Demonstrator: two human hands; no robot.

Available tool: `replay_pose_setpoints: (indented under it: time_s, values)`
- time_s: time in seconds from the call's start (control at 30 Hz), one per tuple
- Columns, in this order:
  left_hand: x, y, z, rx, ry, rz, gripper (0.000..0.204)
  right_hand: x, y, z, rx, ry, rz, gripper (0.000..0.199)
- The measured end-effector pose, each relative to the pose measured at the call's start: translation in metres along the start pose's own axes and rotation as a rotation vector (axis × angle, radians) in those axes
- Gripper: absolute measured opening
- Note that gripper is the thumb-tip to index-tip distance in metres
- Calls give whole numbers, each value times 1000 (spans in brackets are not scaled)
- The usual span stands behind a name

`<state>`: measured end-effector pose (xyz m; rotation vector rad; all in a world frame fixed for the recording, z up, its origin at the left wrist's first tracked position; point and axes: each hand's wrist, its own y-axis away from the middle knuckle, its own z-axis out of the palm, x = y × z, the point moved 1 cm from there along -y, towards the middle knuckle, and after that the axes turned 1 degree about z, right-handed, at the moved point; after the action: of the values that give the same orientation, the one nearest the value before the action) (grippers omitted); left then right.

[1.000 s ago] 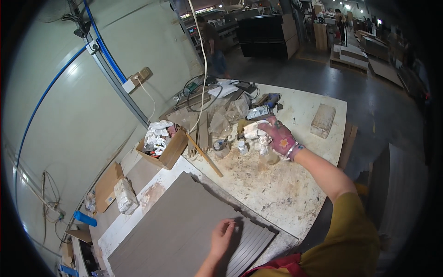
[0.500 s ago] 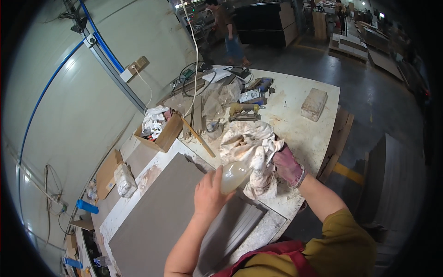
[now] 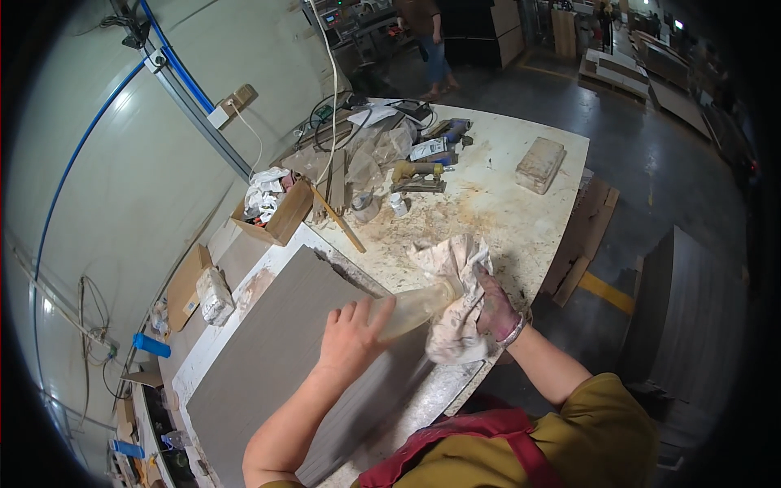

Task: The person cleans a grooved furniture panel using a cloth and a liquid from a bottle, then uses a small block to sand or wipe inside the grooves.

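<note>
My bare left hand (image 3: 351,335) is closed around a translucent plastic bottle (image 3: 411,312), which tilts with its neck toward the right. The bottle's mouth end meets a stained white rag (image 3: 457,321). On my right hand (image 3: 496,311) is a dirty purple-pink glove, and its fingers grip the rag, partly hidden behind the cloth. Beneath both hands lie the corner of a stack of grey panels (image 3: 268,350) and the edge of the white worktable (image 3: 480,215).
A nail gun (image 3: 419,176), a small white bottle (image 3: 398,203) and a wooden stick (image 3: 338,218) lie farther back. A wrapped block (image 3: 540,165) sits at the far right of the table. At left stands a cardboard box (image 3: 289,218) holding rags. A person (image 3: 427,41) is in the background.
The rag has come off the table's middle toward me, uncovering the small white bottle. Both hands have drawn slightly left, and the translucent bottle now lies flatter against the rag.
</note>
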<state>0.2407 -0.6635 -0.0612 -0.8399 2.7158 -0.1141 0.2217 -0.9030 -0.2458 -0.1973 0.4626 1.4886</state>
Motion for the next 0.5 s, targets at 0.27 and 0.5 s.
replay_pose_setpoints:
  time_s: [0.27, 0.5]
  values:
    - [-6, -8, -14, -82, -111, 5, 72, -5, 14, -17, 38, -89, 119, 37]
    - [5, -5, -7, -154, -144, 98, 73, -18, 33, 42, -20, -181, 22, 38]
